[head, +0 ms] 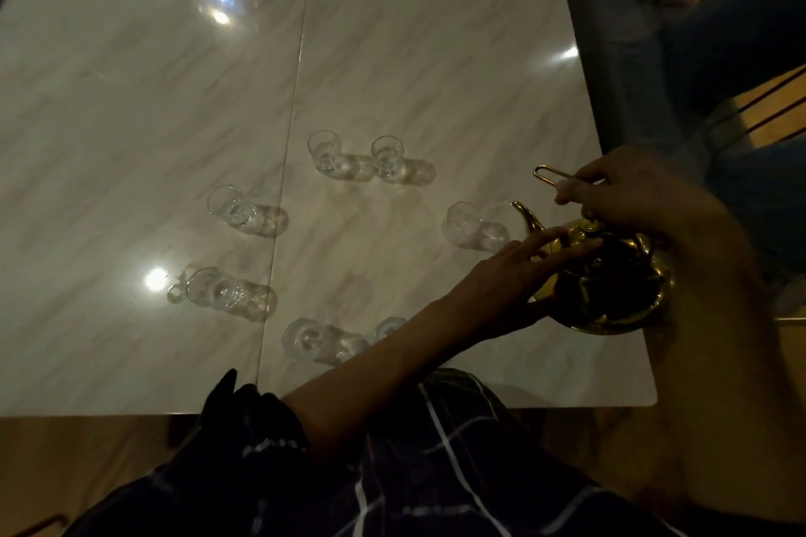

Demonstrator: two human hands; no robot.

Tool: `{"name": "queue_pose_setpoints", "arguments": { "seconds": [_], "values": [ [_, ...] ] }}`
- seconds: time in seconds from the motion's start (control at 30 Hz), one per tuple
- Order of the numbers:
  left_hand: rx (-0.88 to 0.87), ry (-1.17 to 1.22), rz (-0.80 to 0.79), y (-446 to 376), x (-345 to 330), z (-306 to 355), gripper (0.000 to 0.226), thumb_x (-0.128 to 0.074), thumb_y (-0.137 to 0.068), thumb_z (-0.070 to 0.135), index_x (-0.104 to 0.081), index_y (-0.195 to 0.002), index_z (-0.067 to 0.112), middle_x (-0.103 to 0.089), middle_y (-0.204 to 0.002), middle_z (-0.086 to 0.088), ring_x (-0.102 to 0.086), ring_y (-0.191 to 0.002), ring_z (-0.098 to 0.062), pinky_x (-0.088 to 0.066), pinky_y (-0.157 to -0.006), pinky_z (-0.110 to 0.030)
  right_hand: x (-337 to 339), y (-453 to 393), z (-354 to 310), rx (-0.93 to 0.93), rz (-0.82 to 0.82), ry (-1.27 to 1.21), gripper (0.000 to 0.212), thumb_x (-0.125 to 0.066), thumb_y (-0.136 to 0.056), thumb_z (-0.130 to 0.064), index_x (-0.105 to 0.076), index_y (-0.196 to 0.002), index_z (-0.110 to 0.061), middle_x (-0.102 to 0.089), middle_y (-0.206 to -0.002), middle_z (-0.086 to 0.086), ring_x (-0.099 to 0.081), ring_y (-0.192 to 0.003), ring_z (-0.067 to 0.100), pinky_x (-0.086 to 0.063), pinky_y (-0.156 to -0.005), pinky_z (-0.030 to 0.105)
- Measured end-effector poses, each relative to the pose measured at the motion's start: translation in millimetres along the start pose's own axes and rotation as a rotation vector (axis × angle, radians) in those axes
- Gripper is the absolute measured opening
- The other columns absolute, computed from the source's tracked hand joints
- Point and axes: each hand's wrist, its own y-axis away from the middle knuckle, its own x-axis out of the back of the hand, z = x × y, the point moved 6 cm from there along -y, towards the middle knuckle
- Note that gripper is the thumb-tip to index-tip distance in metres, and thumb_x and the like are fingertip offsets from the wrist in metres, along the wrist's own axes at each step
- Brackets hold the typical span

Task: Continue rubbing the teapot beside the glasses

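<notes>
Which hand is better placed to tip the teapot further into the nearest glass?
Right, probably. The right hand grips the handle above the teapot, whose spout points at the glass. The left hand only rests straight fingers on the lid side.

The left forearm hides most of the small glass [389, 326] at 6 o'clock in the ring of glasses, leaving only a bit of rim; the left hand [514, 275] lies over the near side of the gold teapot [619, 292], and whether its straight fingers press the lid cannot be told. The right hand [632, 192] covers all but the looped end of the teapot handle [550, 175] toward 12 o'clock, and its wrist smears into blur at 3 o'clock. At 1 o'clock a person in jeans [719, 57] is cut off by the top and right edges, dim and soft.
</notes>
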Motion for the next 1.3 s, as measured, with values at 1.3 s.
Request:
{"name": "queue_pose_setpoints", "arguments": {
  "seconds": [1.3],
  "values": [
    [0.003,0.013,0.012,-0.6,4.6,1.4,0.08,-0.071,-0.093,0.027,-0.028,-0.161,0.029,-0.022,-0.166,-0.008,-0.054,-0.127,-0.03,-0.059,-0.086,-0.044,2.2,-1.3,-2.1,0.012,0.026,0.009,0.024,-0.056,-0.095,-0.036,-0.074,-0.094,-0.02,-0.063,-0.075,0.0,-0.061,-0.073,0.011,-0.042,-0.056,0.026]
  ]
}}
